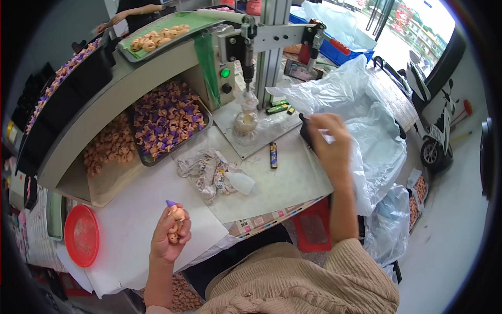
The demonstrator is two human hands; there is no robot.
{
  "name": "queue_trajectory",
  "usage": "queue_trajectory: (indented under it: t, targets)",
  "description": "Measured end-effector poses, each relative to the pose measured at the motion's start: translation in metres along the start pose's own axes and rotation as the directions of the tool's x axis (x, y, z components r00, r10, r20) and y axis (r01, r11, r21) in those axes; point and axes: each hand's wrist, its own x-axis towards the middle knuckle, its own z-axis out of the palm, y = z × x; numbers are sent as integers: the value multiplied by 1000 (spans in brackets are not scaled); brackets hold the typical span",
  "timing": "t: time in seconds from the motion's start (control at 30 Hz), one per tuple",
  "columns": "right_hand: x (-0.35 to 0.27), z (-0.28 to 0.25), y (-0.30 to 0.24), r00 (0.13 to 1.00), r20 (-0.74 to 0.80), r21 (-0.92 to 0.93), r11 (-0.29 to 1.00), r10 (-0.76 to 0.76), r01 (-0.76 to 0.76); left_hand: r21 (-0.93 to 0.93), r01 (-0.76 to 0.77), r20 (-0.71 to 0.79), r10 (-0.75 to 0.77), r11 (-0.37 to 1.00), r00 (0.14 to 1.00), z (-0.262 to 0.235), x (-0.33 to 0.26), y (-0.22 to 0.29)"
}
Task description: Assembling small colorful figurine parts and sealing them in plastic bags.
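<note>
My left hand is closed around several small peach-coloured plastic figure parts. One of them has a purple tip that points up and away, above the white-covered table. My right hand is over the table's right side with its fingers curled, smeared by motion. A dark object lies against its fingertips; whether the hand grips it cannot be made out. Ahead, between the hands, stands a bench press with a clear rounded fixture on its metal base plate.
A tray of purple-and-peach parts sits under a shelf, beside loose peach parts. On the table lie a crumpled cloth and a dark stick-shaped item. A red basin is at left; plastic bags crowd the right.
</note>
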Motion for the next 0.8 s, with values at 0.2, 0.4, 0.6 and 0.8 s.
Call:
queue_trajectory:
  t: [0.2,0.4,0.6,0.8]
  targets:
    - [-27,-118,101,928,106,-466,842,358,-271,110,1,-71,7,994,997,-11,7,9]
    - [-56,-123,133,680,427,-607,746,596,-274,416,31,-114,19,909,993,15,51,30]
    - [-43,-111,101,847,342,-530,828,407,-183,645,51,-122,36,763,992,43,143,34]
    - [0,-97,21,818,478,-275,939,319,-206,777,-73,-45,171,626,984,55,232,10]
